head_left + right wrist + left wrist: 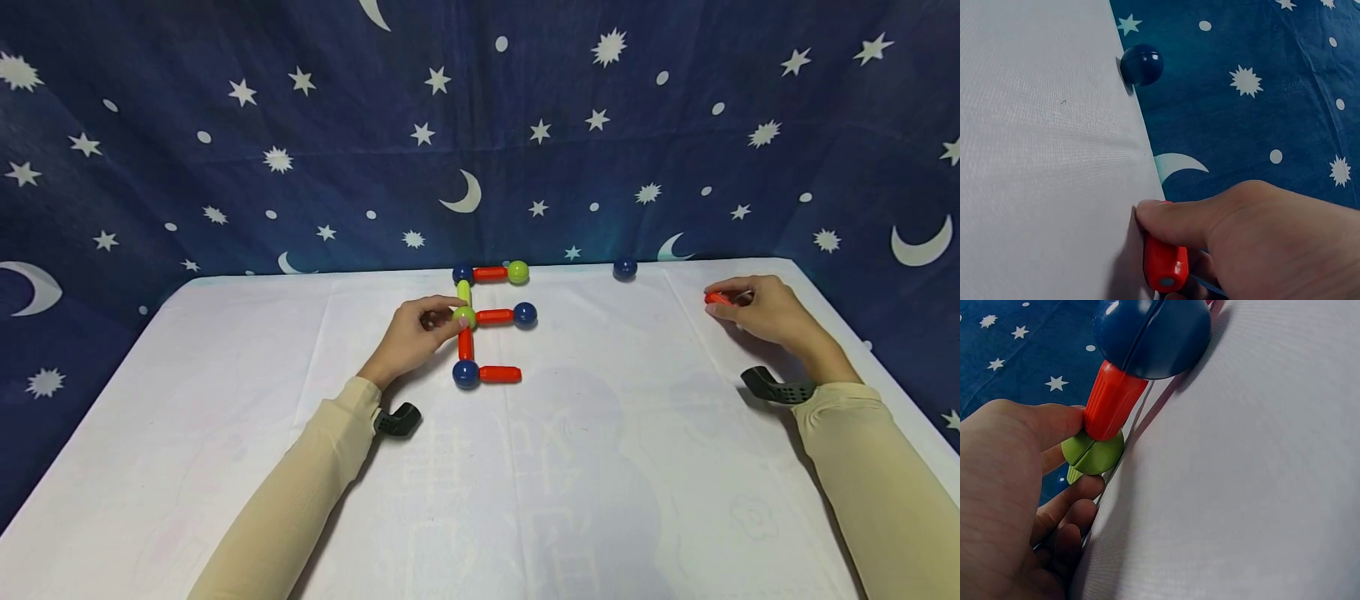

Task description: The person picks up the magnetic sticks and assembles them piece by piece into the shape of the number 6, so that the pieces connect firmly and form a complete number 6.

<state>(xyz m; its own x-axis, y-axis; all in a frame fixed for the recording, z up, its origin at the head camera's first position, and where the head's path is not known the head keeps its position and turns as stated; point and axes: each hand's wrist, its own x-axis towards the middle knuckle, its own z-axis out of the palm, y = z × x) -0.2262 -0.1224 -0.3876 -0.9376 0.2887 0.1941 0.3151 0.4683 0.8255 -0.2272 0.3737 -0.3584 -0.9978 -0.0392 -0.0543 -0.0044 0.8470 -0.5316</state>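
Note:
My left hand (411, 340) pinches the middle green ball (1093, 452) of a flat E-shaped build of balls and rods. From that ball a green rod (463, 292) runs back to a blue ball (462, 273). A red rod (1110, 400) runs forward to the nearest blue ball (1154, 337). Another red rod (500, 374) sticks out rightward from it, its far end bare. At the table's far right, my right hand (765, 311) holds a loose red rod (1166, 262) between thumb and fingers, a pale disc showing at the rod's end.
A single blue ball (625, 268) sits at the back edge of the white-covered table (585, 500). Behind hangs a dark blue cloth (360, 108) with stars and moons. The build's back and middle arms end in a green ball (518, 272) and a blue ball (525, 314).

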